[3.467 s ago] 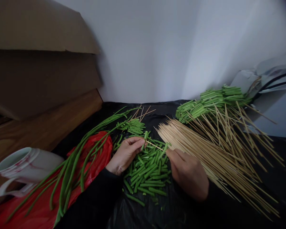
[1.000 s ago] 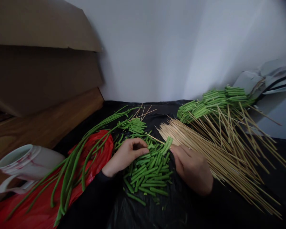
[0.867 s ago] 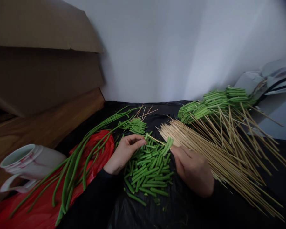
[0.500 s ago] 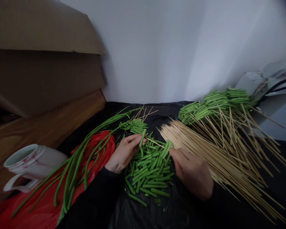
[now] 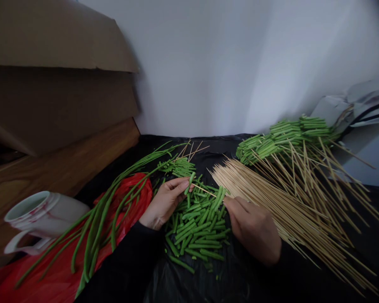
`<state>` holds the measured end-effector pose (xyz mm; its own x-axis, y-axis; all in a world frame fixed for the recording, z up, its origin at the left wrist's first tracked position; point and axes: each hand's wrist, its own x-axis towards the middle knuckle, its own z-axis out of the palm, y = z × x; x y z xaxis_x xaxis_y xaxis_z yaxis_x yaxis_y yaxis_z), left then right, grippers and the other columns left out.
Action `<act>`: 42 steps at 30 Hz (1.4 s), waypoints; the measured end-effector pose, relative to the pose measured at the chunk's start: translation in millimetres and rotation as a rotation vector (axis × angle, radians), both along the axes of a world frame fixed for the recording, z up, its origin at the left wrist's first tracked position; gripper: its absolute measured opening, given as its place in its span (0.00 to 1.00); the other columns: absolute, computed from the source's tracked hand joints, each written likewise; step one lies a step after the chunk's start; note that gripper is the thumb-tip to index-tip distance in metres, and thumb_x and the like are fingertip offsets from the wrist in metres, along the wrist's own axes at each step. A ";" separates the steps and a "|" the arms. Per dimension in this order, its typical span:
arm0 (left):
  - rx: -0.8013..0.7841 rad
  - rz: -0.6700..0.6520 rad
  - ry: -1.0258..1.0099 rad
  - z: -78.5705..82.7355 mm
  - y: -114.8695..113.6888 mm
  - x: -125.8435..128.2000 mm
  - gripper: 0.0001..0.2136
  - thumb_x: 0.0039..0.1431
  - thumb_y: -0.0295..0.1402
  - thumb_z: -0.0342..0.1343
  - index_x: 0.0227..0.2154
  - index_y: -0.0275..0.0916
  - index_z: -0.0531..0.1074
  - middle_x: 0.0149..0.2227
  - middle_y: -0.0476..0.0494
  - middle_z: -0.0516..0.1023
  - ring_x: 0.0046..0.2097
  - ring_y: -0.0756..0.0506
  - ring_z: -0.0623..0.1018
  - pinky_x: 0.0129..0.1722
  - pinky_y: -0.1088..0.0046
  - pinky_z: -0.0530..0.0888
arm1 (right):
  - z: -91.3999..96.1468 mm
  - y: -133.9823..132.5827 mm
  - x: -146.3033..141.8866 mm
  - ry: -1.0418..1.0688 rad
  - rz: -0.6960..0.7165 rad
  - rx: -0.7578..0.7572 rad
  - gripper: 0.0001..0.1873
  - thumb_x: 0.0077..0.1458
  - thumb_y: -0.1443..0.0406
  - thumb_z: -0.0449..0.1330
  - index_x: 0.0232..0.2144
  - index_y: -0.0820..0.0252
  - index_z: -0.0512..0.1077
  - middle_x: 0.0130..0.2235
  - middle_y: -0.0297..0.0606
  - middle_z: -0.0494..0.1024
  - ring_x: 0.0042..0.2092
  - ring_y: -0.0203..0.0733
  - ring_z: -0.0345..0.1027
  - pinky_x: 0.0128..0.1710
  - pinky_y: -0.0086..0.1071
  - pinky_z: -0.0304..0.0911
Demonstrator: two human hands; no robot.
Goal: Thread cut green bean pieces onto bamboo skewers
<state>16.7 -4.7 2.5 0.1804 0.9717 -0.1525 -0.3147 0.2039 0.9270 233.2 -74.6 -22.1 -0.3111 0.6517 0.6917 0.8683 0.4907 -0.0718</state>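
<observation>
At the 12 o'clock edge of the cut-bean pile (image 5: 196, 229), the left hand (image 5: 164, 204) pinches one bean piece (image 5: 191, 181) — the right hand (image 5: 254, 229), closed, grips a skewer (image 5: 205, 191) pointing toward 10 o'clock. Better to pierce the piece's middle squarely, pinching well clear of the tip.

No text, brand or number is readable. The white mug (image 5: 63, 210) bears only blurred red marks, the cardboard box (image 5: 50, 38) none.
</observation>
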 end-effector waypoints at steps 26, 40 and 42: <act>-0.012 0.007 -0.016 -5.0 -1.8 4.7 0.12 0.38 0.31 0.71 0.29 0.36 0.81 0.29 0.47 0.79 0.33 0.52 0.75 0.37 0.76 0.70 | -1.6 -1.3 -1.7 0.022 0.013 -0.040 0.13 0.61 0.71 0.48 0.39 0.64 0.73 0.26 0.34 0.71 0.26 0.34 0.63 0.27 0.32 0.51; 0.054 0.001 0.092 -9.5 -1.7 5.4 0.10 0.41 0.35 0.70 0.27 0.36 0.79 0.29 0.48 0.77 0.32 0.52 0.72 0.38 0.75 0.67 | -0.6 -0.3 -0.7 -0.006 -0.015 0.001 0.13 0.58 0.73 0.50 0.39 0.63 0.73 0.26 0.34 0.71 0.25 0.34 0.60 0.26 0.33 0.48; 0.075 -0.015 0.111 -9.9 -2.2 5.9 0.10 0.41 0.35 0.70 0.27 0.36 0.79 0.28 0.47 0.76 0.32 0.51 0.72 0.37 0.75 0.67 | -1.0 -0.3 -0.6 0.002 -0.009 -0.006 0.13 0.58 0.73 0.49 0.38 0.64 0.73 0.26 0.34 0.70 0.25 0.34 0.60 0.26 0.33 0.49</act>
<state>22.6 -6.9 -7.3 0.1809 0.9785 -0.0994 -0.2070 0.1367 0.9687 232.6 -74.9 -23.1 -0.3040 0.6588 0.6882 0.8726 0.4824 -0.0764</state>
